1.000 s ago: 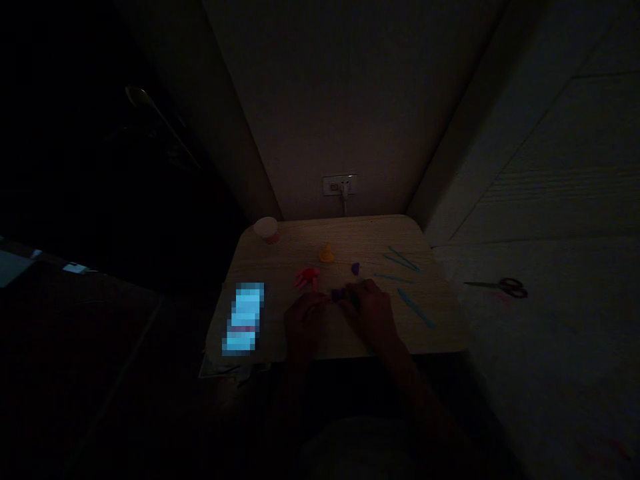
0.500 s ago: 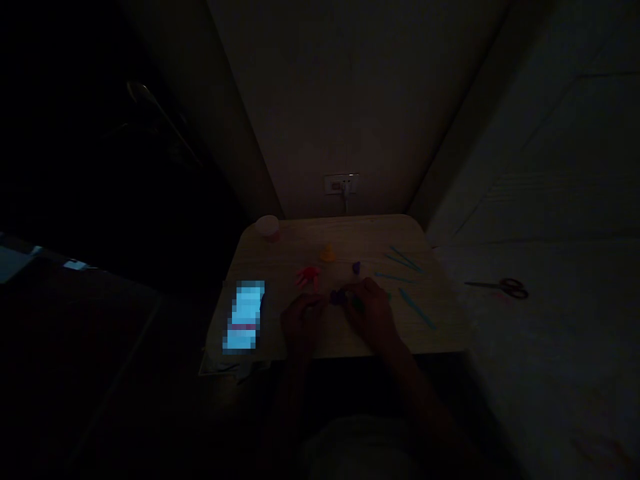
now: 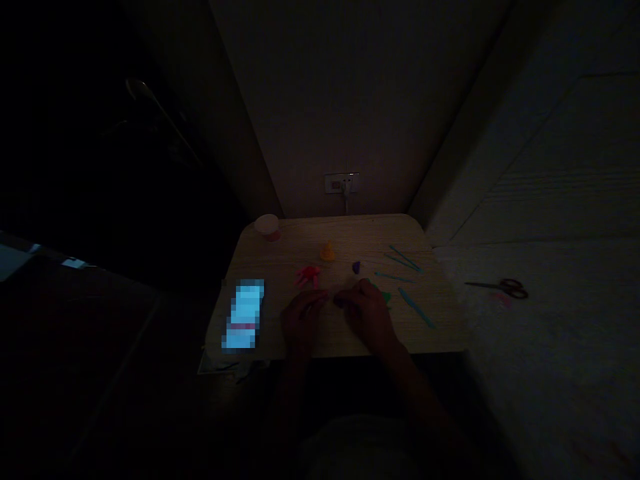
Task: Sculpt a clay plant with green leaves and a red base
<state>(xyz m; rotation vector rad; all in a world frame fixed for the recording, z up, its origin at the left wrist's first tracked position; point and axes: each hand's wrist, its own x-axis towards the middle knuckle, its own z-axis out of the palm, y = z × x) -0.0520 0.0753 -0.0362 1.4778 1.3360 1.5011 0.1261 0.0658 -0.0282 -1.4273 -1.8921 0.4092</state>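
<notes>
In the dim light my right hand point(image 3: 367, 312) is closed, its fingertips pinching a dark purple lump of modelling clay point(image 3: 339, 301) low over the small wooden table. My left hand point(image 3: 303, 316) is beside it with fingers drawn together; whether anything is in them is too dark to see. A gap separates the two hands. Just beyond the left fingers lies a red clay figure point(image 3: 309, 273) with pink limb-like pieces. A smaller purple clay piece point(image 3: 356, 267) rests past the right hand. Green clay point(image 3: 384, 297) shows partly behind that hand.
An orange clay piece point(image 3: 327, 253) and a lidded tub point(image 3: 268, 227) stand farther back. Teal modelling tools point(image 3: 416, 307) lie at right, a lit phone point(image 3: 243, 315) at left. Scissors point(image 3: 500, 287) lie off the table on a pale surface. A wall socket point(image 3: 342, 183) holds a plug.
My hands have drawn slightly apart. The purple lump, visible between them before, is now mostly covered by my right fingers. More of the green clay shows.
</notes>
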